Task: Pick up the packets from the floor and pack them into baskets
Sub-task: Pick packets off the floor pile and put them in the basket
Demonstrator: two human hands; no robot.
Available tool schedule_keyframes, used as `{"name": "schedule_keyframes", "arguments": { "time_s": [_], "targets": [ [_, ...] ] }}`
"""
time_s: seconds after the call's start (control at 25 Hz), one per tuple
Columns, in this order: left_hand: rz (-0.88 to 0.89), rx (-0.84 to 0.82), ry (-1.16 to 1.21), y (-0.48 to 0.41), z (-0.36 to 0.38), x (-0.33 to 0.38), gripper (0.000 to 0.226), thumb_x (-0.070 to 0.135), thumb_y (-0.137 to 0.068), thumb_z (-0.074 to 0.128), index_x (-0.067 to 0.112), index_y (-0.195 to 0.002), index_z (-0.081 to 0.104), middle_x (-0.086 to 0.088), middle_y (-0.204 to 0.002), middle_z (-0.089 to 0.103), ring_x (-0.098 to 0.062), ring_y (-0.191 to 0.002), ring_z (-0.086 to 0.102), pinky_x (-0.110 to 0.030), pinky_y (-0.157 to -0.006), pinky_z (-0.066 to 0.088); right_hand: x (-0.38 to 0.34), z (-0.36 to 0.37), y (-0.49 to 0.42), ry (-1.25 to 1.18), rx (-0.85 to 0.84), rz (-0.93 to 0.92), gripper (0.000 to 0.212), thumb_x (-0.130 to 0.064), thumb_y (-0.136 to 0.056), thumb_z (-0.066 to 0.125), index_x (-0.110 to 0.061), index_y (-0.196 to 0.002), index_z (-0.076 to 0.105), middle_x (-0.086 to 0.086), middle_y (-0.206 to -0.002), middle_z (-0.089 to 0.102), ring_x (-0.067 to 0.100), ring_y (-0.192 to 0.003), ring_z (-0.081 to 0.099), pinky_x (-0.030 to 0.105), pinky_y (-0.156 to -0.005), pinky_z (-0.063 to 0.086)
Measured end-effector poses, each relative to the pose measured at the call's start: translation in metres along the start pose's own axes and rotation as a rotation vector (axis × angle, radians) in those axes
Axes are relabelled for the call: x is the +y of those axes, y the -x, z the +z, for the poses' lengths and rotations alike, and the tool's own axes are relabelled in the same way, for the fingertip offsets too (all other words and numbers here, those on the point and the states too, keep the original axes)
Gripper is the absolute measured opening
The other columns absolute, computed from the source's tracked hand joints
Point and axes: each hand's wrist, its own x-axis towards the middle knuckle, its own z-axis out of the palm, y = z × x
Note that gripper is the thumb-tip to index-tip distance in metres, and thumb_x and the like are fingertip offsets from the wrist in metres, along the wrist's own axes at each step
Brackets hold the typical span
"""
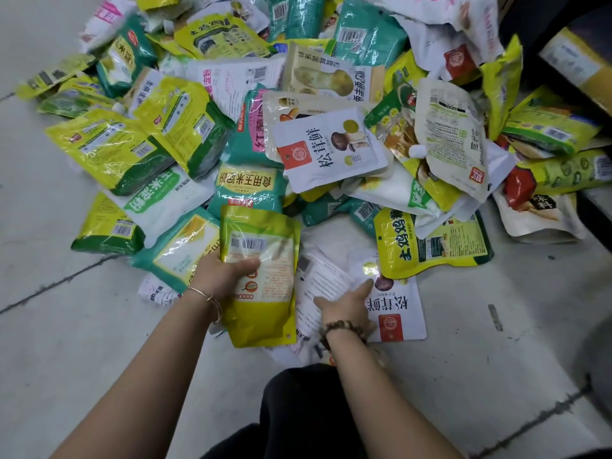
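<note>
A big heap of food packets (298,104), yellow, teal and white, covers the floor ahead of me. My left hand (222,274) grips a yellow packet (261,313) by its left edge, thumb across its front. My right hand (347,306) lies on white packets on the floor, its fingers stretched out. It touches a white packet with a red seal (397,309) and a white packet showing its printed back (324,276). No basket is in view.
Grey floor tiles (66,342) lie bare to the left and in front of me. A dark shelf unit (576,44) holding yellow goods stands at the far right. My dark-clothed knee (304,402) sits at the bottom middle. A dark object edge (599,352) shows at the right.
</note>
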Motion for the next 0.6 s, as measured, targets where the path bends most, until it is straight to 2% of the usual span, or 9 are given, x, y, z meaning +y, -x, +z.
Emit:
{"name": "schedule_keyframes", "arguments": {
  "time_s": [0.08,0.12,0.2,0.32,0.4,0.44,0.52,0.6],
  "targets": [
    [0.003,0.017,0.048,-0.001,-0.002,-0.005,0.017,0.007,-0.075,0.074,0.017,-0.085,0.064,-0.005,-0.076,0.068,-0.020,-0.063,0.065,-0.026,-0.051,0.052,-0.005,0.013,-0.002,-0.362,0.004,0.066,0.093,-0.031,-0.078,0.074,-0.008,-0.146,0.015,0.011,-0.123,0.061,0.031,-0.117,0.055,0.039,-0.097,0.039],
    [-0.001,0.023,0.073,-0.003,-0.003,-0.008,0.018,0.007,-0.075,0.074,0.016,-0.086,0.064,-0.006,-0.076,0.068,-0.020,-0.063,0.065,-0.027,-0.052,0.052,-0.008,0.020,-0.002,-0.415,-0.028,0.118,0.087,-0.033,-0.077,0.075,-0.006,-0.143,0.025,0.012,-0.126,0.058,0.031,-0.119,0.053,0.038,-0.097,0.040],
    [-0.010,0.029,0.084,-0.006,-0.006,-0.011,0.018,0.005,-0.075,0.074,0.016,-0.086,0.065,-0.006,-0.076,0.069,-0.020,-0.062,0.066,-0.027,-0.052,0.053,-0.011,0.036,-0.002,-0.329,-0.130,0.177,0.075,-0.041,-0.074,0.075,-0.005,-0.132,0.044,0.013,-0.129,0.055,0.031,-0.118,0.053,0.038,-0.095,0.043],
    [-0.024,0.018,0.089,-0.011,-0.010,-0.014,0.016,0.005,-0.075,0.073,0.016,-0.084,0.065,-0.007,-0.078,0.069,-0.019,-0.062,0.067,-0.028,-0.053,0.055,-0.017,0.048,-0.004,-0.190,-0.208,0.080,0.039,-0.039,-0.079,0.069,-0.011,-0.106,0.064,0.010,-0.108,0.067,0.027,-0.093,0.063,0.033,-0.081,0.051],
    [-0.033,0.013,0.102,-0.013,-0.009,-0.015,0.017,0.005,-0.075,0.074,0.016,-0.085,0.066,-0.008,-0.079,0.070,-0.018,-0.059,0.068,-0.029,-0.054,0.056,-0.020,0.042,-0.005,-0.303,-0.206,-0.033,0.021,-0.027,-0.086,0.064,-0.011,-0.100,0.066,0.008,-0.100,0.069,0.020,-0.076,0.063,0.025,-0.066,0.049],
    [-0.033,0.006,0.111,-0.013,-0.008,-0.014,0.017,0.005,-0.075,0.074,0.015,-0.086,0.066,-0.007,-0.077,0.071,-0.017,-0.057,0.068,-0.028,-0.053,0.056,-0.019,0.036,-0.005,-0.376,-0.197,-0.076,0.018,-0.022,-0.088,0.063,-0.010,-0.101,0.064,0.008,-0.100,0.068,0.020,-0.077,0.063,0.023,-0.064,0.047],
    [-0.031,-0.022,0.123,-0.013,-0.003,-0.008,0.017,0.005,-0.075,0.073,0.014,-0.087,0.065,-0.002,-0.067,0.072,-0.015,-0.053,0.068,-0.025,-0.047,0.055,-0.018,0.017,-0.007,-0.432,-0.155,-0.139,0.019,-0.015,-0.090,0.060,-0.006,-0.106,0.061,0.008,-0.103,0.066,0.025,-0.090,0.064,0.025,-0.070,0.048],
    [-0.018,-0.076,0.124,-0.012,0.007,0.002,0.015,0.004,-0.076,0.071,0.013,-0.087,0.065,-0.001,-0.064,0.072,-0.016,-0.052,0.068,-0.025,-0.045,0.054,-0.016,-0.010,-0.013,-0.505,-0.084,-0.138,0.019,-0.009,-0.090,0.060,-0.003,-0.108,0.058,0.010,-0.105,0.065,0.027,-0.095,0.063,0.030,-0.074,0.051]
  ]
}}
